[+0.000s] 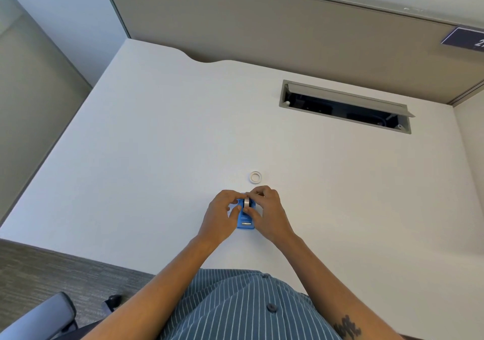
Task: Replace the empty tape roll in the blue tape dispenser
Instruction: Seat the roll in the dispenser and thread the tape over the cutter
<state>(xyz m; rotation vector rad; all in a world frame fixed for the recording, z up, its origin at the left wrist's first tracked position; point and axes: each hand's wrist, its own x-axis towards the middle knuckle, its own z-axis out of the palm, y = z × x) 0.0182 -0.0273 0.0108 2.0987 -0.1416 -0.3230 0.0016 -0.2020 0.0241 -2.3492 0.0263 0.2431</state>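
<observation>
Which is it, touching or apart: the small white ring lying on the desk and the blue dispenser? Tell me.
Apart. The head view shows bare desk between the white ring and the blue dispenser.

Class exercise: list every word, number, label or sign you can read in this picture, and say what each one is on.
"2": white digit on the dark sign on the partition, top right; cut off by the frame edge, so the rest cannot be read.
Tattoo on the right forearm: dark lettering, too blurred to read.
Dispenser, tape roll, spare ring: no readable text.
</observation>
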